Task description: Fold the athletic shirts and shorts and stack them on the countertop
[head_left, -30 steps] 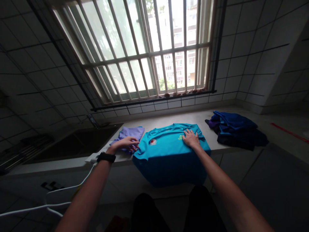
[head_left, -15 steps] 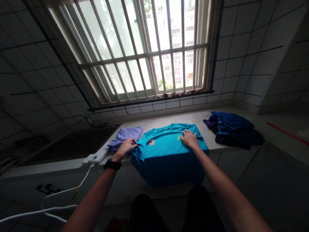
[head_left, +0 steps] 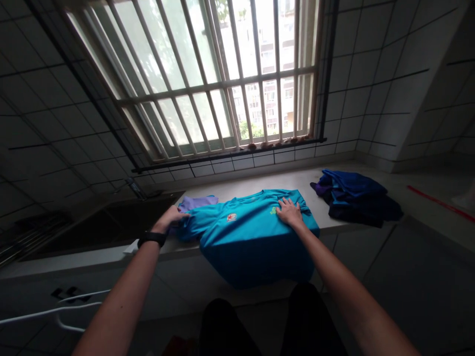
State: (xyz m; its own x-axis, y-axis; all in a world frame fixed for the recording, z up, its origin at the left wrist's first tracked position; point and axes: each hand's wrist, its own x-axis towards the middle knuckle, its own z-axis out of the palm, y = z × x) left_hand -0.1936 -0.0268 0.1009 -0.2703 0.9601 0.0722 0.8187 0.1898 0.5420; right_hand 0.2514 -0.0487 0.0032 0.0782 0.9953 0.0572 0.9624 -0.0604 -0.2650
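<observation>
A turquoise T-shirt (head_left: 252, 232) lies on the counter with its collar toward the window, and its lower part hangs over the front edge. A small red-and-white badge and a yellow-green print mark its chest. My left hand (head_left: 171, 218) is closed on the sleeve at the left and holds it stretched out sideways. Flat on the other side of the chest, near the right sleeve, rests my right hand (head_left: 290, 211) with its fingers spread. Folded lilac cloth (head_left: 198, 201) is partly covered by the stretched sleeve.
A heap of dark blue clothes (head_left: 356, 198) sits on the counter (head_left: 237, 183) to the right. At the left is a dark sink (head_left: 122, 222) with a tap (head_left: 135, 188). A white cable (head_left: 55, 310) hangs below. Behind stands a barred window (head_left: 218, 84).
My left hand has moved left, pulling the sleeve out over the lilac cloth and the white power strip. The right hand stays on the shirt.
</observation>
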